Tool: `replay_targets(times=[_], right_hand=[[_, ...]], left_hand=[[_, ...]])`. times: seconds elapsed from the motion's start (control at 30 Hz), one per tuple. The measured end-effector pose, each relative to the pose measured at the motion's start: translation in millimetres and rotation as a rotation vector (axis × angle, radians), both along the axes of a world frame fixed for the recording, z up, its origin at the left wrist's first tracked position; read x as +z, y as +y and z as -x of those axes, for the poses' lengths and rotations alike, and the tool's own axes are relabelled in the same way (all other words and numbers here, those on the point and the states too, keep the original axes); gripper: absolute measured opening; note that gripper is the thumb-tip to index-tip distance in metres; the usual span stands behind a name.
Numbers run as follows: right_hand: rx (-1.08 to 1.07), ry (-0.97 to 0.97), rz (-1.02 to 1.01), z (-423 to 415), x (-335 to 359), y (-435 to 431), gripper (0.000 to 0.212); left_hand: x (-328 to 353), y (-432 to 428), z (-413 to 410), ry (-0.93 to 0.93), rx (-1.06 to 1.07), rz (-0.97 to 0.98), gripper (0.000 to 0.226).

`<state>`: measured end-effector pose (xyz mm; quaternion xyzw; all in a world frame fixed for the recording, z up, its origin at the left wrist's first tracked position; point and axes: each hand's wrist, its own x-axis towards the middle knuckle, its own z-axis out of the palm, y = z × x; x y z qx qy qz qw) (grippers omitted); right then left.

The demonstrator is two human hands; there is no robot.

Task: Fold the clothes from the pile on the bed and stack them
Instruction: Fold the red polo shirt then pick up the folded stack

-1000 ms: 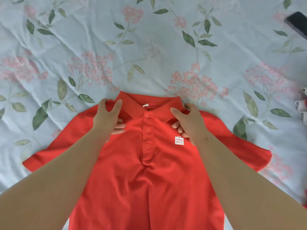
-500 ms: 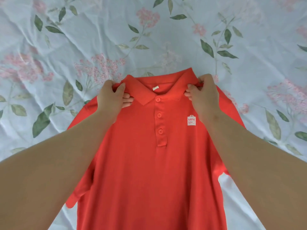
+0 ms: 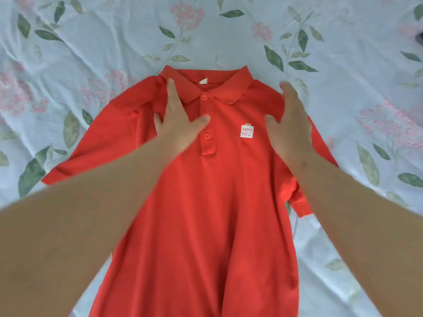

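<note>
Both hands have let go of the shoulders they were pinching half a second ago. The red polo shirt (image 3: pixel 206 213), then held up by them, now lies face up on the bed (image 3: pixel 114 37), with its collar (image 3: pixel 206 88) toward the far edge and its hem running out of view at the near side.

The left hand (image 3: pixel 177 124) lies flat on the chest just beside the button placket (image 3: pixel 207 133). Its fingers are straight and point at the collar, the thumb is spread toward the middle button, and it holds nothing. The right hand (image 3: pixel 289 126) is blurred, with fingers stretched over the shoulder beyond the white logo (image 3: pixel 247 131). It grips nothing, and whether it presses the cloth or hovers just above it cannot be told.

The step in hand looks like smoothing before the first fold. To do it well, the palms should sweep outward from the placket and down toward the hem, flattening the ripples in the lower body. The right-side sleeve (image 3: pixel 302 207) looks bunched against the body and wants pulling straight. It should match the left-side sleeve (image 3: pixel 75 165), which lies spread toward the bed's left edge.
</note>
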<state>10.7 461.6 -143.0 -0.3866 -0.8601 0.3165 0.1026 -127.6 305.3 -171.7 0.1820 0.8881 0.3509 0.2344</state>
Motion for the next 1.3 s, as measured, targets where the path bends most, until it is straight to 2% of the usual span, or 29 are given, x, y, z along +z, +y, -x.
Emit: replay_targets(times=[0.07,0.13,0.2,0.27,0.33,0.43,0.57,0.73,0.83,0.93,1.0,1.1,1.17,1.23,1.3], right_hand=[[-0.212,-0.087,-0.088,-33,-1,-10,0.054],[-0.411,-0.128,-0.092,-66,-3,-17,0.048],[-0.65,-0.14,-0.064,-100,-7,-19,0.047],[-0.885,-0.078,0.071,-130,-15,-21,0.046],[-1.007,0.039,0.287,-149,-23,-27,0.046],[-0.929,0.062,0.504,-148,-24,-27,0.043],[-0.928,0.106,0.633,-133,-16,-19,0.019],[-0.926,0.313,0.333,-137,2,7,0.012],[-0.921,0.239,0.237,-151,6,28,0.016],[-0.901,0.102,0.224,-163,0,25,0.029],[-0.917,0.076,0.214,-166,-5,14,0.033],[-0.807,-0.06,0.392,-161,-10,-5,0.046],[-0.743,-0.114,0.469,-156,-12,-11,0.04],[-0.757,-0.061,0.487,-153,-13,-9,0.022],[-0.791,0.015,0.452,-156,-11,-7,0.021]], left_hand=[[-7,0,-41,0.15,-0.146,0.17,0.088],[-12,0,-80,0.273,-0.265,0.28,0.072],[-17,-1,-110,0.382,-0.288,0.367,0.065],[-21,-3,-128,0.437,-0.249,0.405,0.064],[-23,-4,-136,0.449,-0.226,0.421,0.064],[-24,-4,-138,0.451,-0.219,0.45,0.066],[-22,-3,-139,0.436,-0.219,0.477,0.067],[-19,-5,-145,0.393,-0.209,0.474,0.068],[-18,-7,-152,0.388,-0.216,0.495,0.068],[-19,-9,-156,0.397,-0.223,0.525,0.069],[-20,-8,-156,0.393,-0.221,0.529,0.069],[-20,-9,-156,0.396,-0.221,0.526,0.069],[-20,-9,-155,0.393,-0.227,0.53,0.069],[-20,-9,-155,0.388,-0.229,0.53,0.069],[-18,-11,-155,0.376,-0.235,0.516,0.07]])
